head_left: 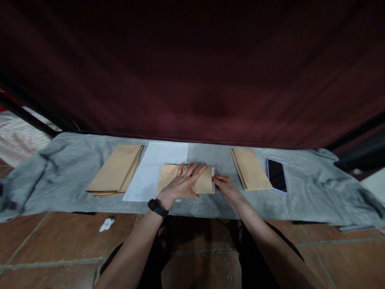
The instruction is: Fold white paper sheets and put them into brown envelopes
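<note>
A brown envelope (170,175) lies on the grey cloth (60,176) in front of me. My left hand (183,182) rests flat on it, fingers stretched out, with a black band on the wrist. My right hand (224,185) pinches a white sheet edge (213,176) sticking out of the envelope's right end. Under the envelope's left part lies a stack of white paper (156,164).
A pile of brown envelopes (117,170) sits at the left, another pile (249,168) at the right. A dark phone (276,175) lies beside the right pile. A dark red curtain (192,72) hangs behind. A white scrap (106,224) is on the tiled floor.
</note>
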Demonstrator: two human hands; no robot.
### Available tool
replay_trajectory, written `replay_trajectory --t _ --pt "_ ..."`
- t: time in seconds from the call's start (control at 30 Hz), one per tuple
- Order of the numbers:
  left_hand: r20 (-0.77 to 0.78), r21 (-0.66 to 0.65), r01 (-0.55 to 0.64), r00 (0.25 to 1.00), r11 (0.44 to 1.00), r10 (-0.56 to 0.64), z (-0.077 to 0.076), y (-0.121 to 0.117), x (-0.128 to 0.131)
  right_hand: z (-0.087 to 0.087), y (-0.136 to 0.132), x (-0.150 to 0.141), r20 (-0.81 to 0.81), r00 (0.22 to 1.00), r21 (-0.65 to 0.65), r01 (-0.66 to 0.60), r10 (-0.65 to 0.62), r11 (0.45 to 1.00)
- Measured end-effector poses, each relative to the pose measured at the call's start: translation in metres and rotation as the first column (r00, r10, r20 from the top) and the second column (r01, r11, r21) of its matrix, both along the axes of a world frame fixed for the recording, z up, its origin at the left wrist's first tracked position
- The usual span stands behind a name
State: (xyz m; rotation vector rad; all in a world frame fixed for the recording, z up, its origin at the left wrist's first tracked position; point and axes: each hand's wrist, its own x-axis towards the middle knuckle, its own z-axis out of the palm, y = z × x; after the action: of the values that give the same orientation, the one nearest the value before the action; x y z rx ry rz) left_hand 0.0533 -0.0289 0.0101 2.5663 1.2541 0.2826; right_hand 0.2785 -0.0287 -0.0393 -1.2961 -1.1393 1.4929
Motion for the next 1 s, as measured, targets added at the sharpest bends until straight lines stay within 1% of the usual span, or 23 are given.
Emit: replay_trajectory --t 0.1,0.33,0.57,0.67,0.8,1.0 --pt "-0.004 -0.015 -0.004 1.0 1.0 0.003 -0.001 0.001 0.0 -0.001 -0.001 0.0 0.021 1.0 -0.023 0.001 -0.001 1.0" --pt "-0.004 -0.027 -0.003 1.0 1.0 0.003 -0.005 0.002 0.002 0.001 -0.001 0.0 0.109 0.992 -0.038 -0.061 0.065 0.997" --pt "-0.03 -0.044 -0.005 1.0 0.999 0.004 -0.01 0.003 0.0 -0.001 0.0 -0.003 0.144 0.986 -0.047 -0.079 0.085 0.996" --pt "-0.037 -0.066 -0.008 0.999 0.998 0.006 -0.011 0.004 0.001 -0.002 0.0 -0.003 0.142 0.987 -0.046 -0.068 0.074 0.997" --pt "-0.05 -0.098 -0.012 0.999 0.995 0.007 -0.009 0.004 0.003 -0.001 0.0 -0.004 0.141 0.989 -0.027 -0.051 0.054 0.998" --pt "-0.061 -0.091 -0.016 0.998 0.996 0.01 -0.005 0.004 0.005 -0.001 0.0 -0.005 0.119 0.993 0.003 -0.023 0.023 1.0"
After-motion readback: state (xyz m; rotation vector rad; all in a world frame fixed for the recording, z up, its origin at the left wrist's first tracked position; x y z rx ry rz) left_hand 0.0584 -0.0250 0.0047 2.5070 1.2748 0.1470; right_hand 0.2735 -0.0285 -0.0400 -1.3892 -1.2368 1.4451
